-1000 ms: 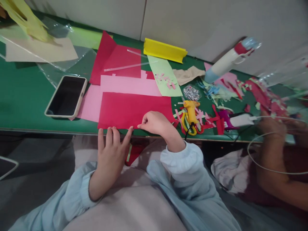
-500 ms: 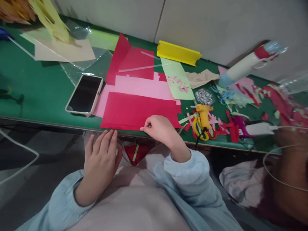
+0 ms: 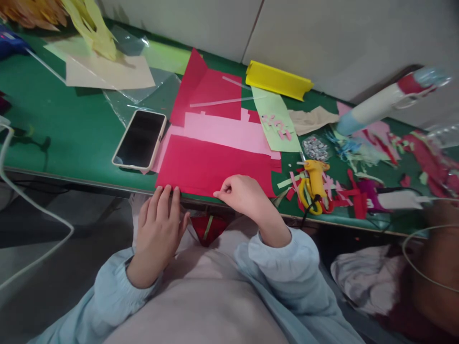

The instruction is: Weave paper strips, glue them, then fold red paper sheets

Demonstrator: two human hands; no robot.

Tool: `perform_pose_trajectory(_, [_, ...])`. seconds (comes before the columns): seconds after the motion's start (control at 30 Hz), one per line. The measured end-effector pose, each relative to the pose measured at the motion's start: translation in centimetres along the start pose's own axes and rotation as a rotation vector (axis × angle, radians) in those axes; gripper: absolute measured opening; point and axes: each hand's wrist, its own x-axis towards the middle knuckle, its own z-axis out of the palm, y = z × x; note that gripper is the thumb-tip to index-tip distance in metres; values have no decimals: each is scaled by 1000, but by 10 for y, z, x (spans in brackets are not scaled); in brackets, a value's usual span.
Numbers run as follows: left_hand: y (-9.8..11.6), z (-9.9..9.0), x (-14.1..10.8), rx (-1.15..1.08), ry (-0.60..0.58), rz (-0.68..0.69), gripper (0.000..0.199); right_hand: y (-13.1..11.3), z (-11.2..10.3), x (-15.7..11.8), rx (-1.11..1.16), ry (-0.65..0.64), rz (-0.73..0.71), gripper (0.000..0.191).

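Observation:
A red paper sheet point(image 3: 211, 165) lies along the table's front edge, with a narrow strip along its near edge that looks folded. My left hand point(image 3: 159, 227) is open, its long fingers stretched out and their tips touching the sheet's near left corner. At the near edge, right of the middle, my right hand point(image 3: 244, 196) is closed, thumb and forefinger pinched on the paper. Its other fingers are curled under and partly hidden. Behind the sheet lie pink paper point(image 3: 222, 128) and another red sheet point(image 3: 218, 95), partly folded up.
A phone point(image 3: 139, 139) lies to the left. To the right are a yellow glue gun point(image 3: 316, 177), yellow-handled scissors point(image 3: 309, 198), paper scraps and a purple tool point(image 3: 375, 195). Green paper point(image 3: 278, 117) holds small pink pieces. A white tumbler point(image 3: 387, 102) leans near the wall. Another person's arm point(image 3: 437, 258) is at right.
My left hand has moved up and its fingertips now touch the red sheet's near edge. My right hand keeps its pinch at that edge. The whole view has shifted slightly.

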Motion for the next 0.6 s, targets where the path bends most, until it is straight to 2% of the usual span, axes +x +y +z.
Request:
perform_pose_trajectory(0.33, [11, -13, 5, 51, -83, 15, 65, 18, -9, -10, 64, -34, 26, 25])
perform_pose_trajectory(0.47, [14, -15, 7, 18, -65, 29, 67, 33, -10, -21, 148, 4, 16, 20])
perform_pose_trajectory(0.6, [20, -11, 10, -35, -74, 111, 70, 43, -9, -26, 224, 39, -31, 19])
